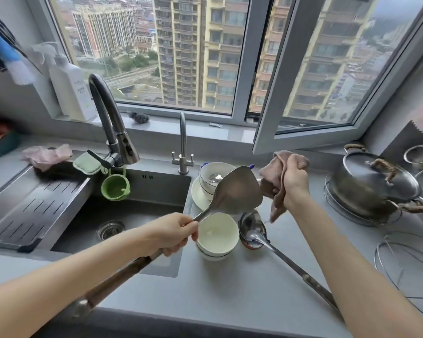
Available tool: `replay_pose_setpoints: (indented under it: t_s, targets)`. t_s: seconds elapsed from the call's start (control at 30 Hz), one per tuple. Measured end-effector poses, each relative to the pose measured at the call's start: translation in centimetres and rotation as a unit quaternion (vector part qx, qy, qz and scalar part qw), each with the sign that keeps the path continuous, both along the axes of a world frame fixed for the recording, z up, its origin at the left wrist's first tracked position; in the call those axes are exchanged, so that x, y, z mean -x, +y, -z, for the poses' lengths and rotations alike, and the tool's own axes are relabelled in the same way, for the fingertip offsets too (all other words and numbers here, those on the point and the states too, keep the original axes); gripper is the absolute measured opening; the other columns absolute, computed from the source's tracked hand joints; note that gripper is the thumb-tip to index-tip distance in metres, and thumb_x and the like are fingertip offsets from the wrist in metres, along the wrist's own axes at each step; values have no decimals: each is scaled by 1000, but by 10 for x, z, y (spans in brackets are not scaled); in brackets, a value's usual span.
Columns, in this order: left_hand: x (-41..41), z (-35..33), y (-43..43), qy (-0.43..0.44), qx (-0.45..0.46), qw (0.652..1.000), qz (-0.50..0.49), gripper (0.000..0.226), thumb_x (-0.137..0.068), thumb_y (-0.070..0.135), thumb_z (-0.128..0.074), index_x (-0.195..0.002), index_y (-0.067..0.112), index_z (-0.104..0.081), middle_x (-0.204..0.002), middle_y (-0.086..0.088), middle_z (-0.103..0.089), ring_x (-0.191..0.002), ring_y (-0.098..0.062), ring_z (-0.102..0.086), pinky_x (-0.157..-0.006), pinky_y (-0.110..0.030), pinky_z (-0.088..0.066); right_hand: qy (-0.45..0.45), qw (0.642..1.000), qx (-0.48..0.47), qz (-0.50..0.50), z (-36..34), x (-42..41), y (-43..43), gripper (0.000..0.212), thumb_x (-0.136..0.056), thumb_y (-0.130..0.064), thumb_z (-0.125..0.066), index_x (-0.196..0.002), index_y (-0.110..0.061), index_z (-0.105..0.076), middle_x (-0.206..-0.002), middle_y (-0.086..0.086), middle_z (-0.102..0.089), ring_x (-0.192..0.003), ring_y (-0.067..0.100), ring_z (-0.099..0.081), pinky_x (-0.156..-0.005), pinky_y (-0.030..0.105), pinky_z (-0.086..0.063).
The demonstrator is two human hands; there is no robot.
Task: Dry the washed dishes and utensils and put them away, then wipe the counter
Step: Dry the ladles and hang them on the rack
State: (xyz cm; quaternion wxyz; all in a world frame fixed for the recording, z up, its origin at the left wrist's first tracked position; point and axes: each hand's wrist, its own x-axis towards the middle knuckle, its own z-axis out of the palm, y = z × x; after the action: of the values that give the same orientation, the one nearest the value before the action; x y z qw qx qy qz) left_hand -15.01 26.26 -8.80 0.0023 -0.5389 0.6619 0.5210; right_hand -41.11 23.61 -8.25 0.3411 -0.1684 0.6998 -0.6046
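Left hand (pixel 174 234) grips the spatula (pixel 237 191) by its handle, blade raised just right of the sink (pixel 137 189), likely so both faces can be wiped; right hand (pixel 294 181), farther right of the sink, clutches the bunched cloth (pixel 272 182). Bowls (pixel 217 231) and ladle (pixel 250 228) wait right of the sink too.

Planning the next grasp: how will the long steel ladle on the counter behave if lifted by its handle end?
Likely stiff: the ladle looks like one piece of steel. Probably head-heavy, since its deep bowl sits far from the handle end, so it may pivot in a loose grip. Its polished surface could slip.
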Motion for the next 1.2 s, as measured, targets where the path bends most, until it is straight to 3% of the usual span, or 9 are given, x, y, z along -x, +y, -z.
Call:
replay_pose_setpoints:
  t_s: [0.1,0.2,0.3,0.37,0.4,0.6,0.77,0.87,1.2]
  targets:
    - [6,-1,-8,-112,206,972,2,52,-97,53,-25,-81,20,-62,-77,4,-62,-73,-16,-54,-66,-28,-39,85,994,60,-14,-38,0,34,51,-95,-59,-37,-93,-13,-59,-84,0,-61,-80,20,-61,-79,37,-53]
    - [17,2,-12,-177,306,935,17,45,-97,49,-30,-68,23,-54,-73,7,-61,-79,-19,-57,-62,-29,-34,243,964,93,-60,-57,-14,63,46,-92,-62,-38,-94,-21,-58,-88,-3,-62,-93,30,-63,-86,49,-52]
    - [38,1,-4,-128,321,937,41,38,-94,46,-43,-68,20,-53,-66,4,-55,-73,-21,-55,-56,-29,-32,520,835,50,-173,-23,-44,73,58,-89,-59,-35,-111,-14,-63,-107,1,-66,-116,31,-55,-112,55,-25]
    - [51,1,4,-65,337,939,25,36,-92,35,-47,-59,20,-47,-64,-3,-53,-77,-26,-57,-56,-30,-30,652,724,-13,-224,18,-56,73,66,-89,-63,-30,-115,-13,-64,-121,10,-64,-119,36,-52,-109,61,-22]
    - [54,2,8,-55,348,936,12,38,-91,32,-48,-55,21,-43,-63,-4,-52,-78,-27,-58,-56,-30,-28,661,713,-37,-230,31,-56,73,70,-90,-65,-25,-114,-13,-65,-122,9,-63,-119,35,-53,-108,61,-24]
    - [66,16,24,-24,393,919,-26,35,-91,46,-50,-62,27,-47,-58,9,-49,-66,-15,-48,-52,-29,-28,473,860,-77,-175,15,-33,60,61,-84,-62,-21,-105,-21,-61,-114,1,-61,-118,22,-49,-114,50,-18]
    - [57,17,31,4,422,906,-7,36,-90,39,-54,-58,36,-40,-54,12,-46,-60,-10,-45,-49,-18,-25,140,980,-113,-90,1,18,61,54,-94,-57,-36,-96,-6,-56,-98,10,-65,-95,28,-62,-81,34,-49]
    - [60,12,22,7,406,914,16,34,-91,39,-54,-60,30,-43,-54,9,-45,-61,-14,-45,-51,-21,-28,0,993,-24,-113,-10,21,70,45,-90,-44,-59,-103,-2,-64,-89,10,-70,-75,21,-67,-57,26,-53]
    - [9,-30,-16,-97,406,889,187,22,-89,49,-51,-91,27,-52,-65,8,-55,-59,-8,-49,-56,-25,-36,21,999,24,-29,-72,82,85,42,-82,-45,-69,-99,-6,-64,-82,13,-66,-60,28,-62,-33,31,-46]
